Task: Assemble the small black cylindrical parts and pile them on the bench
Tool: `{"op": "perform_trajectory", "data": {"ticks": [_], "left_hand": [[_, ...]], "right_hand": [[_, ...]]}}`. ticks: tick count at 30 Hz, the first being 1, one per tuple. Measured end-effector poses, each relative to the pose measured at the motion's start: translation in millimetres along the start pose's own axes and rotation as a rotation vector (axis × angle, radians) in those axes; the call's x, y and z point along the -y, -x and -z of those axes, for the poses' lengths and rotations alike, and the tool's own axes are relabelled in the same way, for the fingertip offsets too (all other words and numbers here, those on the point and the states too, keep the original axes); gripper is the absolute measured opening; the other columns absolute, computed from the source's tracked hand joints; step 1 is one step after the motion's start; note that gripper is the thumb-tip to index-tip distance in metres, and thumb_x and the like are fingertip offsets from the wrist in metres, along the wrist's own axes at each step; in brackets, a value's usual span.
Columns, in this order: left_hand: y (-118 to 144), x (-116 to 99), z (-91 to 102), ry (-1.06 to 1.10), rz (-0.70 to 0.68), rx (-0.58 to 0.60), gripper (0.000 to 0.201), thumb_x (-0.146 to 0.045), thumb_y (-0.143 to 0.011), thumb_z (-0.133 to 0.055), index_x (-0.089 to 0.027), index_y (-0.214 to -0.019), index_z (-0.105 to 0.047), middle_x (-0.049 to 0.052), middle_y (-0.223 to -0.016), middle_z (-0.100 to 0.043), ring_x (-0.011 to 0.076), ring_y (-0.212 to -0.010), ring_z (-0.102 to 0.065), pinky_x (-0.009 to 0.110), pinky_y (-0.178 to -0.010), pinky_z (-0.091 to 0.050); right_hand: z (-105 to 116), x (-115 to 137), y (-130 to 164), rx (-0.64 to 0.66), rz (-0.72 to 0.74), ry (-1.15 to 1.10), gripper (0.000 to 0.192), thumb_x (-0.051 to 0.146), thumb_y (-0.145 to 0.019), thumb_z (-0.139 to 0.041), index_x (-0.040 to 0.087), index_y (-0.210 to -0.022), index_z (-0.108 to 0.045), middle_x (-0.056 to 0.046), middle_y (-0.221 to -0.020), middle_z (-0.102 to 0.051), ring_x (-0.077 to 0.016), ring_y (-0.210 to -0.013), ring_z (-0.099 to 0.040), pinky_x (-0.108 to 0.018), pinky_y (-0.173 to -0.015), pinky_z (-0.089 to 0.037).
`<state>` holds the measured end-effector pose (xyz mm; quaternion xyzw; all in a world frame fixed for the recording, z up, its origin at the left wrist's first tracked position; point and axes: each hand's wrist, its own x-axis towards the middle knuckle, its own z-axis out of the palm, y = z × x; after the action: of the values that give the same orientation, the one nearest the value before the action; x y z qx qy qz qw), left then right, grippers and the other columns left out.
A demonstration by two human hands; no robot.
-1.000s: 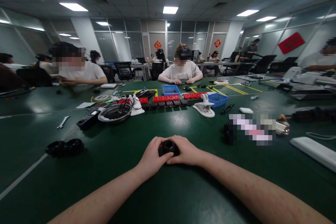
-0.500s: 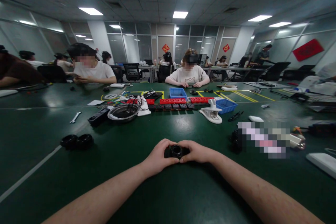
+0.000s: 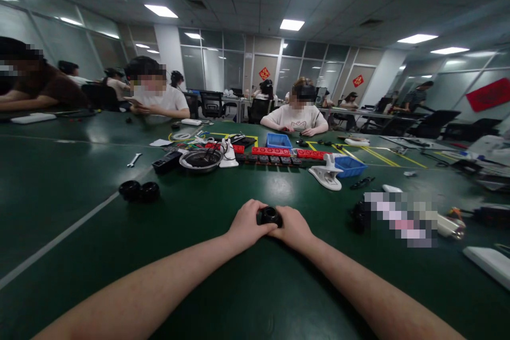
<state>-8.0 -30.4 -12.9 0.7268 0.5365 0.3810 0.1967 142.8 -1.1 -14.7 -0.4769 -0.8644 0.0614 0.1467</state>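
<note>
Both hands meet at near centre of the dark green table (image 3: 79, 180): left hand (image 3: 246, 224) and right hand (image 3: 294, 227) each closed around a small black ring-shaped part (image 3: 270, 216), fingers clamped on its sides, opening facing up. Two black round caps (image 3: 139, 191) lie well apart to the left. White clamp-like plastic piece (image 3: 327, 175) sits farther back, right.

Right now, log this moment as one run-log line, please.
left hand: grips black ring part | right hand: grips same part | surface: green table | nearby: two black rings
</note>
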Motion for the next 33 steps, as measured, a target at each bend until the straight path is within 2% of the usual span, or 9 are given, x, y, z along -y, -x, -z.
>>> {"op": "perform_trajectory", "data": {"ticks": [4,7,10,16,20,23,27,30,33], "left_hand": [[2,-1,4.1,-0.010,-0.023,0.025,0.032,-0.032,-0.061,-0.064,-0.020,-0.088,-0.052,0.002,-0.087,-0.051,0.0196,-0.084,-0.050,0.031,-0.073,-0.041],[3,-1,6.5,-0.030,-0.025,0.060,0.039,-0.037,-0.060,-0.064,-0.021,-0.093,-0.051,0.003,-0.091,-0.051,0.0212,-0.088,-0.049,0.033,-0.076,-0.040],[2,0,8.1,-0.056,-0.001,0.084,0.054,-0.044,-0.057,-0.065,-0.022,-0.103,-0.047,0.005,-0.099,-0.049,0.0241,-0.095,-0.046,0.037,-0.079,-0.039],[-5,5,8.9,-0.097,0.037,0.155,0.069,-0.049,-0.053,-0.065,-0.022,-0.111,-0.042,0.006,-0.106,-0.047,0.0265,-0.100,-0.044,0.039,-0.081,-0.036],[-9,4,6.4,-0.175,-0.003,0.234,0.046,-0.046,-0.056,-0.064,-0.022,-0.093,-0.053,0.003,-0.089,-0.055,0.0239,-0.086,-0.049,0.035,-0.073,-0.037],[-11,1,4.2,-0.214,0.008,0.264,0.029,-0.040,-0.061,-0.061,-0.021,-0.082,-0.056,0.002,-0.079,-0.057,0.0215,-0.077,-0.050,0.032,-0.067,-0.036],[-13,1,2.5,-0.205,0.017,0.263,0.028,-0.039,-0.062,-0.060,-0.021,-0.082,-0.055,0.002,-0.079,-0.057,0.0208,-0.076,-0.050,0.031,-0.066,-0.035],[-13,2,2.2,-0.211,0.018,0.251,0.028,-0.041,-0.061,-0.061,-0.021,-0.080,-0.055,0.001,-0.077,-0.057,0.0212,-0.075,-0.050,0.031,-0.065,-0.035],[-12,2,2.6,-0.218,-0.004,0.240,0.032,-0.041,-0.059,-0.064,-0.022,-0.083,-0.053,0.000,-0.078,-0.056,0.0213,-0.076,-0.050,0.031,-0.066,-0.035]], "right_hand": [[9,-2,0,0.062,0.092,0.030,0.042,0.055,-0.060,-0.056,0.015,-0.073,-0.053,-0.005,-0.072,-0.055,-0.0188,-0.068,-0.048,-0.027,-0.058,-0.031],[25,-11,1,0.200,0.171,-0.068,0.051,0.060,-0.053,-0.060,0.016,-0.078,-0.051,-0.004,-0.077,-0.054,-0.0183,-0.069,-0.048,-0.026,-0.057,-0.032],[40,-24,3,0.303,0.102,-0.228,0.047,0.058,-0.060,-0.055,0.016,-0.079,-0.048,-0.002,-0.075,-0.052,-0.0146,-0.064,-0.046,-0.023,-0.052,-0.032],[47,-22,2,0.087,0.029,-0.372,0.033,0.044,-0.070,-0.054,0.016,-0.085,-0.046,-0.002,-0.079,-0.051,-0.0140,-0.069,-0.046,-0.025,-0.059,-0.036],[42,-1,0,-0.030,0.061,-0.367,0.042,0.044,-0.067,-0.057,0.018,-0.098,-0.046,-0.005,-0.092,-0.050,-0.0174,-0.082,-0.047,-0.029,-0.069,-0.038],[39,9,-2,-0.009,0.081,-0.264,0.038,0.043,-0.066,-0.059,0.018,-0.094,-0.051,-0.006,-0.090,-0.052,-0.0193,-0.084,-0.047,-0.032,-0.072,-0.037],[38,7,-4,0.004,0.161,-0.269,0.031,0.038,-0.067,-0.059,0.019,-0.090,-0.053,-0.004,-0.083,-0.054,-0.0183,-0.081,-0.048,-0.031,-0.071,-0.039],[44,4,-3,-0.154,0.217,-0.425,0.032,0.030,-0.066,-0.059,0.019,-0.095,-0.050,-0.003,-0.087,-0.053,-0.0157,-0.077,-0.049,-0.027,-0.068,-0.041],[47,-1,-4,-0.360,0.174,-0.574,0.034,0.023,-0.069,-0.052,0.020,-0.102,-0.044,-0.004,-0.093,-0.050,-0.0147,-0.078,-0.049,-0.026,-0.068,-0.042]]}}
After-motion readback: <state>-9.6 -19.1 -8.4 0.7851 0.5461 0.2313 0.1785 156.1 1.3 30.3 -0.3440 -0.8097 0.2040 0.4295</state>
